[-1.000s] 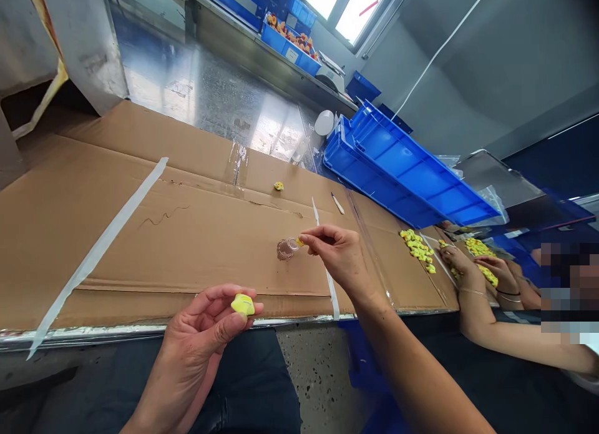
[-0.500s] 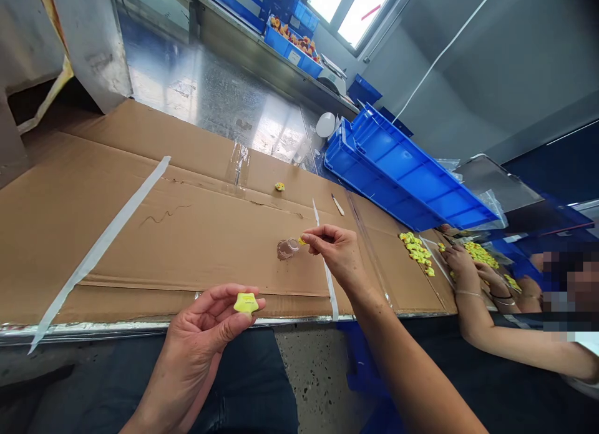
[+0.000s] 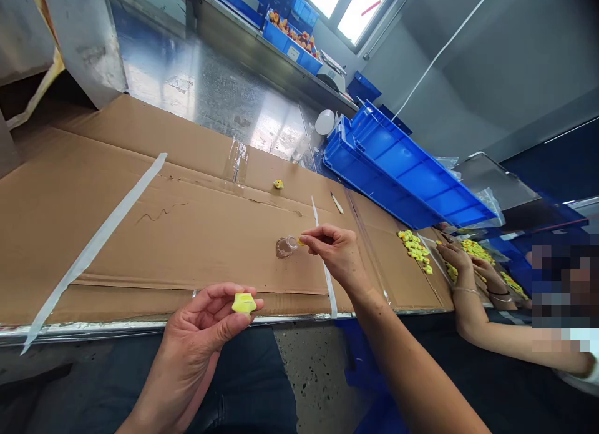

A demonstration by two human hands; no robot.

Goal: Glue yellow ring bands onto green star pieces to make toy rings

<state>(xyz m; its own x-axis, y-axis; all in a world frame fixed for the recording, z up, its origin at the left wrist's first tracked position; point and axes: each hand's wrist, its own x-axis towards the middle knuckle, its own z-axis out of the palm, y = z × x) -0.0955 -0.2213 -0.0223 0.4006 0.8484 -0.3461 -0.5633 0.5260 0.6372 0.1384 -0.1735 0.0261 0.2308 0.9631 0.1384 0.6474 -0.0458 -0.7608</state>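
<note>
Between thumb and fingers of my left hand [image 3: 201, 337] is a small yellow star-shaped piece [image 3: 244, 303], held up near the table's front edge. My right hand [image 3: 332, 246] pinches a tiny yellow part [image 3: 301, 241]; the fingertips hide most of it, so its kind is unclear. It is right beside a small clear round cup [image 3: 292, 242], and I cannot tell if they touch. A brownish wet-looking patch [image 3: 283, 248] lies around the cup on the cardboard. Farther back sits another small yellow piece [image 3: 279, 184] with coloured marks.
Cardboard [image 3: 210, 246] with white tape strips covers the table. A thin pale-handled tool [image 3: 336, 203] lies behind my right hand. Blue crates [image 3: 402, 172] stand at the back right. Yellow pieces [image 3: 414, 250] lie in a group at right, near a co-worker's hands [image 3: 456, 259].
My hands keep nearly the same pose and hold the same pieces. The whole view has shifted slightly. The co-worker's hands have moved a little among the yellow pieces.
</note>
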